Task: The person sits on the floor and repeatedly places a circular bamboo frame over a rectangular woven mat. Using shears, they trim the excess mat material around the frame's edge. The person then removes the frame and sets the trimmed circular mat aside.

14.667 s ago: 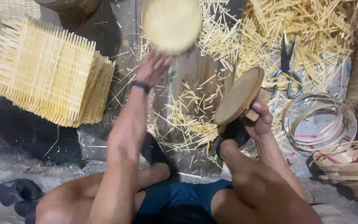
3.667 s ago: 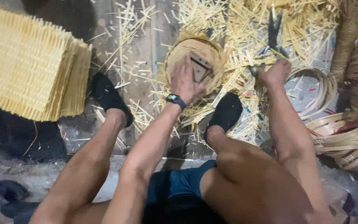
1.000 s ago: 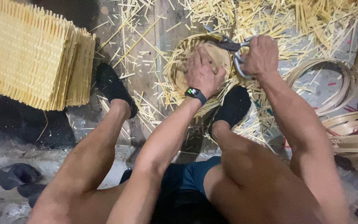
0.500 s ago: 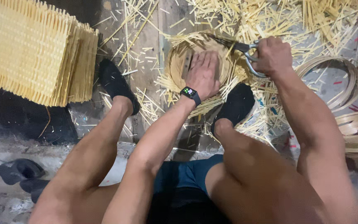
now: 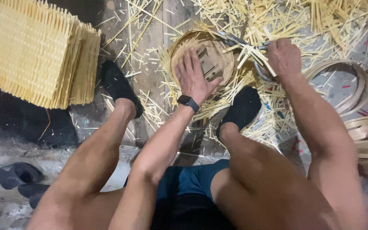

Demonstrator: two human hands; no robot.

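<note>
Between the feet, a round woven mat (image 5: 201,64) is pressed flat by the spread left hand (image 5: 194,79); shears (image 5: 252,55) are gripped by the right hand (image 5: 284,57), with untrimmed strip ends left around the rim.

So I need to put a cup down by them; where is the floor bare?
Barest: the plank strip between the mat stack and the round disc, though a few splints lie there. Also the grey patch inside the hoop. Crowded: offcuts around the disc, under the left hand, and by the right hand holding shears.

Worn wooden floorboards (image 5: 150,47) strewn with pale bamboo offcuts (image 5: 320,21) meet rough grey ground (image 5: 5,145), dimly lit.
</note>
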